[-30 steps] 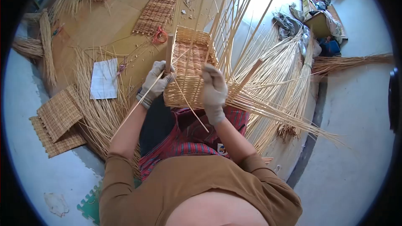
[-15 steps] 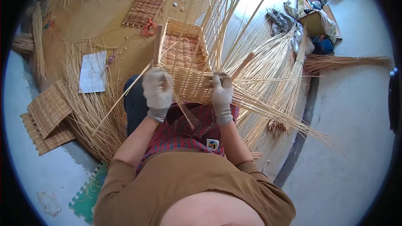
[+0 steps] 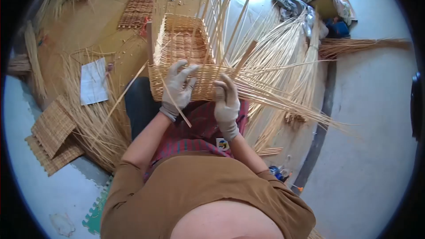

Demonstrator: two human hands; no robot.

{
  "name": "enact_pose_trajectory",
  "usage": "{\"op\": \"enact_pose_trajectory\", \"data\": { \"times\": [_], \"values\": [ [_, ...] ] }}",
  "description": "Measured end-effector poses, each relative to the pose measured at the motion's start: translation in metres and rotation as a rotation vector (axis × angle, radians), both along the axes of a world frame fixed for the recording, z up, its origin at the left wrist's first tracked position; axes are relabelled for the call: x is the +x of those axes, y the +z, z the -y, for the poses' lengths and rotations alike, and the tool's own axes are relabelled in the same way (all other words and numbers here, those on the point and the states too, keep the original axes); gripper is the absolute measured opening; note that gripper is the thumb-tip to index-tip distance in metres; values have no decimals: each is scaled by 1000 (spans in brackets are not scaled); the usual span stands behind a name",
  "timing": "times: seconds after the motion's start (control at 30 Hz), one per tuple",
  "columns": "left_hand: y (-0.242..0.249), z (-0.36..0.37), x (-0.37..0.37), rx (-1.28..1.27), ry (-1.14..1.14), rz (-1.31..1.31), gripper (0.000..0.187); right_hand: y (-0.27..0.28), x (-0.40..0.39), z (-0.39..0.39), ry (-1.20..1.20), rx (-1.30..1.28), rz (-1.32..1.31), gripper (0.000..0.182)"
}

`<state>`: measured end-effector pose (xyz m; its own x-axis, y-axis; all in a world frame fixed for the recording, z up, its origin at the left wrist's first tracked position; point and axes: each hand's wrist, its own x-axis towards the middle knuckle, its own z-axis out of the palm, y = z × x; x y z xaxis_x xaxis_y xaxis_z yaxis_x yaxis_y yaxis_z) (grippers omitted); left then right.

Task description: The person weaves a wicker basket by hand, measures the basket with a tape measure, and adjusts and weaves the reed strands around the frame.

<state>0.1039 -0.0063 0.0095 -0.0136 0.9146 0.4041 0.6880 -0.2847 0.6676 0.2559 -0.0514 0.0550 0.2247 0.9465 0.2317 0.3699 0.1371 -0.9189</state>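
Observation:
A partly woven wicker basket [image 3: 204,84], with long upright stakes, rests at my lap with its front wall toward me. My left hand [image 3: 178,89], in a pale work glove, lies against the middle of that wall, its fingers apart. One loose strand [image 3: 180,111] hangs down across this glove. At the wall's right end, my gloved right hand [image 3: 227,105] has its fingers bent together at the weave; exactly what lies under the fingertips is hidden. Beside it, a flat wooden stick [image 3: 246,57] slants upward, and a bundle of strands [image 3: 283,103] runs out to the right.
Loose wicker strands [image 3: 86,119] spread over the floor at left, with a white sheet [image 3: 94,82] on them. Woven panels [image 3: 54,126] lie at far left, another woven panel [image 3: 137,5] at the back. A large strand bundle [image 3: 283,48] and a box [image 3: 325,4] are at right.
My left hand has shifted right along the front wall, its fingers spreading upward. My right hand has lowered slightly and moved left. The view has shifted, so the basket appears farther left.

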Motion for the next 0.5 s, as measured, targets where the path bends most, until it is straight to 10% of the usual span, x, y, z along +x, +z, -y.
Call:
{"op": "enact_pose_trajectory", "data": {
  "times": [0.07, 0.17, 0.27, 0.5],
  "values": [
    [-5, 4, -21, 132, 176, 477, 26, -1, -29, -23, 151, 43, -119, 34],
    [-6, -5, -66, 93, 442, 472, 20, 12, -82, -71, 373, 55, -315, 56],
    [-6, -18, -97, -59, 323, 703, 24, 22, -124, -136, 332, -442, 22, 104],
    [-17, -23, -107, -235, 280, 761, 16, -33, -149, -160, 179, -368, -595, 60]
  ]
}}
